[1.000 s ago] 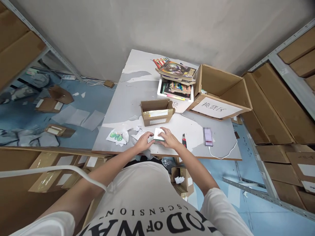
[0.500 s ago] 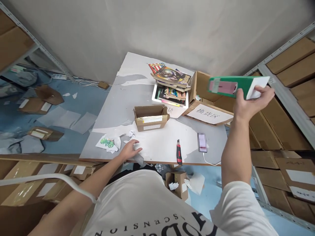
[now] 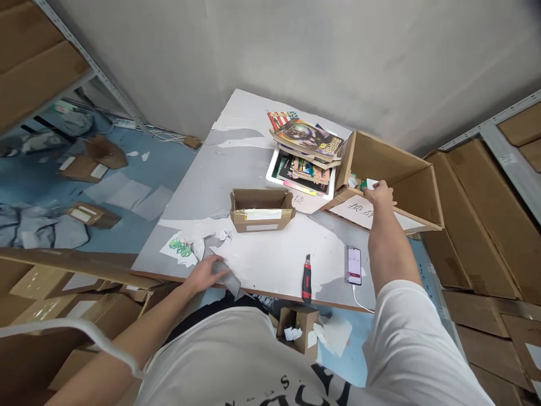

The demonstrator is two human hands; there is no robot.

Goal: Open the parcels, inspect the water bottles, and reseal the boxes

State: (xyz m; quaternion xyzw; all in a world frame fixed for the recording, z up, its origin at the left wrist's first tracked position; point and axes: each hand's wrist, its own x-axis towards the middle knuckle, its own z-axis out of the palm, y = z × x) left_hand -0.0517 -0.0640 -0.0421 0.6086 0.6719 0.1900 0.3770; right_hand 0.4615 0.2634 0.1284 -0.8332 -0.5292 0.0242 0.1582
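My right hand (image 3: 379, 195) reaches into the large open cardboard box (image 3: 439, 211) at the table's right side. Its fingers are closed on a green box with a white end (image 3: 369, 184), mostly hidden behind the box's front wall and the hand. A handwritten white label is on that front wall. My left hand (image 3: 206, 274) lies at the table's front edge with fingers apart, by a grey sheet scrap (image 3: 229, 277). Near it are crumpled paper (image 3: 225, 235) and a torn sheet with a green print (image 3: 180, 248).
A small open cardboard carton (image 3: 262, 220) stands mid-table. Behind it, books (image 3: 310, 138) are stacked in a white bin (image 3: 273, 169). A red and black utility knife (image 3: 306, 282) and a cabled phone (image 3: 354, 266) lie in front. Shelves with cartons (image 3: 477, 208) flank the right.
My right hand has lowered the green box from above the large cardboard box into it. My left hand has shifted slightly and stays at the table's front edge. The view has turned a little.
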